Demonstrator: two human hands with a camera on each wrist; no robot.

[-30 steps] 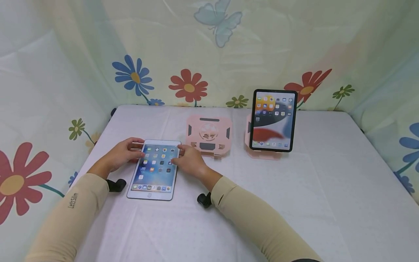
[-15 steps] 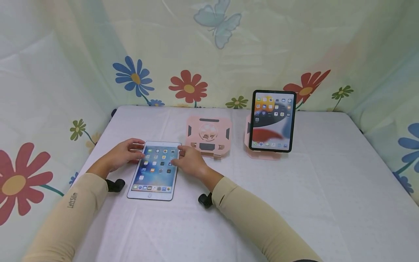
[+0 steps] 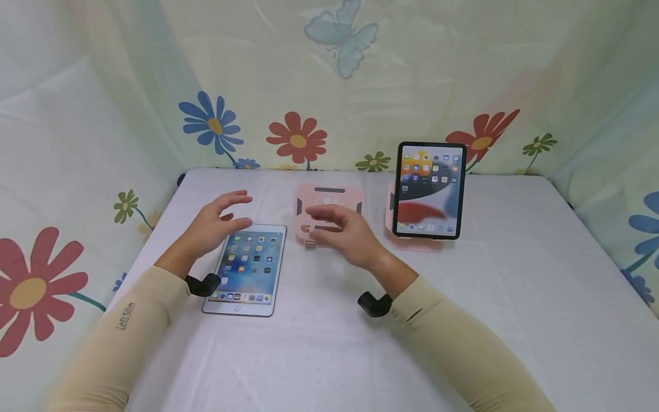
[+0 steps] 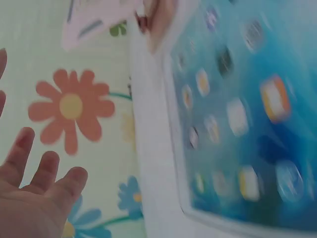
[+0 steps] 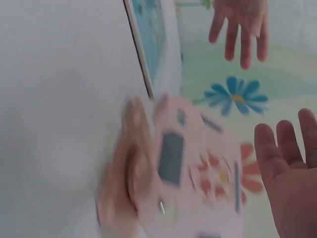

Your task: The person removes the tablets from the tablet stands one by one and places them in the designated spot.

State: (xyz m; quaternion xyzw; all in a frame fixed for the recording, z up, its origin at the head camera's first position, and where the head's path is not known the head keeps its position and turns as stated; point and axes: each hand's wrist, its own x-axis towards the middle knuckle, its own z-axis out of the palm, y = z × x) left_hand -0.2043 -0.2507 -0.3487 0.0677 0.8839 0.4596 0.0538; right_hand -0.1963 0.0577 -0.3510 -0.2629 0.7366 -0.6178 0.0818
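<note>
The white tablet (image 3: 252, 263) lies face up on the table with its screen lit. My left hand (image 3: 213, 226) hovers over its upper left corner, fingers loosely bent and holding nothing. In the left wrist view, the fingers of that hand (image 4: 39, 193) are spread beside the blurred tablet screen. Farther right, my right hand (image 3: 352, 237) hangs in front of a pink tablet stand (image 3: 308, 197), covering its lower part. Its thumb and fingers are apart, with nothing between them. The right wrist view shows the pink stand (image 5: 218, 148) with its grey pads beside the right hand (image 5: 292, 183).
A black-framed tablet (image 3: 429, 191) stands upright on a second pink stand (image 3: 417, 245) at the back right. A white cloth covers the table (image 3: 463, 320), and a flowered curtain (image 3: 412, 74) hangs behind and at both sides.
Both hands have let go of the white tablet's sides and risen. The left moved slightly up and right, the right over to the pink stand. The tablet has stayed in place.
</note>
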